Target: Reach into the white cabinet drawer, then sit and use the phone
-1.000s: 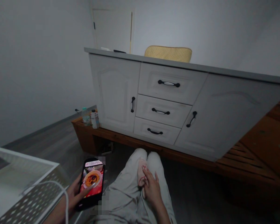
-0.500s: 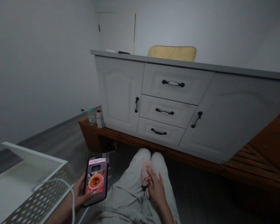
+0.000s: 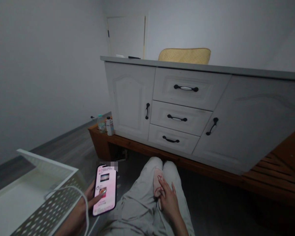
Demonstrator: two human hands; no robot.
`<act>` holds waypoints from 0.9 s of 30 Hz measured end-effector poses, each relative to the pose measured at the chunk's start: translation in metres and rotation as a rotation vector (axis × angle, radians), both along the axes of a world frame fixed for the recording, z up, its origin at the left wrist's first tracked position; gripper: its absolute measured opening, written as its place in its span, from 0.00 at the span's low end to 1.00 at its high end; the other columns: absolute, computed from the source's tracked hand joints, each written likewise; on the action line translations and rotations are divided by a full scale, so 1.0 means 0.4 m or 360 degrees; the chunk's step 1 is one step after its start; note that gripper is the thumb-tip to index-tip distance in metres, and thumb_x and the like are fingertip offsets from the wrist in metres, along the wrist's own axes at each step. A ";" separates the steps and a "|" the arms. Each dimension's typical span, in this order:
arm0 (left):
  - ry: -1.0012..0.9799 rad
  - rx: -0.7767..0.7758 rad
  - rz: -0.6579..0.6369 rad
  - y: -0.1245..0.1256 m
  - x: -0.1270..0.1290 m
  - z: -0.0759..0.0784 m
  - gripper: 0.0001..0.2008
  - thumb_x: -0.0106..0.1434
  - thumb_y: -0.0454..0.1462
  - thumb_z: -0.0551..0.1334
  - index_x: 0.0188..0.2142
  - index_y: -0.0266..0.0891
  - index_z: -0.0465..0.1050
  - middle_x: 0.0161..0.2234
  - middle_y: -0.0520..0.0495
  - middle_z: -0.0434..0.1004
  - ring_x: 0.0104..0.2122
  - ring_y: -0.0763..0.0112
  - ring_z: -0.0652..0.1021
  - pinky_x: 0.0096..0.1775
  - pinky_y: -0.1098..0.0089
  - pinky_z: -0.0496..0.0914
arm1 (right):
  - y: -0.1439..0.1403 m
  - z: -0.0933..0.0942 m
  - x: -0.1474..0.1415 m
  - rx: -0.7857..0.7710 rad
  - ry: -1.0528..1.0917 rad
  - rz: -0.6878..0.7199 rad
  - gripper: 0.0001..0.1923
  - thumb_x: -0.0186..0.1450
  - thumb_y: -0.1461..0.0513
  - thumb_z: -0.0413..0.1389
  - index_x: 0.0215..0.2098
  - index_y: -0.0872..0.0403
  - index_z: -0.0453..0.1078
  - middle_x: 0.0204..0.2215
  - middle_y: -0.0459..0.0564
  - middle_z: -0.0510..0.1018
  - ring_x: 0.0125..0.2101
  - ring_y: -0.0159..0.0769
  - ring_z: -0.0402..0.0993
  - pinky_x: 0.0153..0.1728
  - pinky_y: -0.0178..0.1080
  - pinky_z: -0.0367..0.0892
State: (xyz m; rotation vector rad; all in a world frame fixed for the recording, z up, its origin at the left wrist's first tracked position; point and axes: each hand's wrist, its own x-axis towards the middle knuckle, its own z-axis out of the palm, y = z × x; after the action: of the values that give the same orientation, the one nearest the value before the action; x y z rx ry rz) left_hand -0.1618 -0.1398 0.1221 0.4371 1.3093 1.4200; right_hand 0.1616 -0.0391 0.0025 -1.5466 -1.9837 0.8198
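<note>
A smartphone with a lit, pinkish screen sits in my left hand. The thumb of that hand lies over a small picture low on the screen. My right hand rests on my lap, its fingers apart and stretched over a flat pink item with a red line drawing. That item lies between the thighs of my light trousers, and part of it is hidden under the fingers. I cannot tell whether it is a cloth or a pouch.
A white perforated rack stands at left, a white cable looping past it. Ahead are white cabinets with dark handles on a wooden base. A clear bottle and a white bottle stand at its left end.
The phone screen has switched from a large food picture to a pale pink page with small pictures. My left thumb has moved over the screen. The whole view has shifted slightly.
</note>
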 end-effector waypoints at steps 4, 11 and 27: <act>-0.0094 -0.0156 0.0062 -0.005 -0.002 0.001 0.45 0.52 0.44 0.72 0.65 0.54 0.53 0.62 0.43 0.69 0.51 0.54 0.79 0.47 0.61 0.80 | -0.005 0.005 -0.001 -0.0008 -0.0046 -0.0001 0.29 0.64 0.65 0.42 0.63 0.45 0.59 0.65 0.45 0.64 0.66 0.35 0.57 0.69 0.57 0.37; -0.0040 0.0004 -0.0104 -0.011 0.012 0.028 0.48 0.49 0.42 0.74 0.66 0.53 0.52 0.57 0.44 0.76 0.51 0.51 0.79 0.50 0.60 0.78 | -0.006 0.011 -0.002 -0.0017 -0.0090 0.0015 0.28 0.66 0.63 0.41 0.64 0.46 0.58 0.65 0.46 0.63 0.66 0.34 0.57 0.69 0.57 0.37; 0.0188 0.0001 -0.0099 -0.009 0.020 0.050 0.46 0.47 0.41 0.75 0.63 0.49 0.59 0.54 0.43 0.79 0.50 0.50 0.80 0.45 0.63 0.80 | -0.005 0.001 0.001 0.0029 -0.0032 0.0003 0.31 0.63 0.66 0.44 0.64 0.46 0.59 0.65 0.48 0.65 0.65 0.36 0.59 0.69 0.56 0.39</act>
State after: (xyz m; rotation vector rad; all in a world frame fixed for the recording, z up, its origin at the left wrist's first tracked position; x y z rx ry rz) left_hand -0.1539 -0.1434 0.1423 0.5647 1.3778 1.3602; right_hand 0.1621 -0.0411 0.0029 -1.5485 -2.0018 0.7877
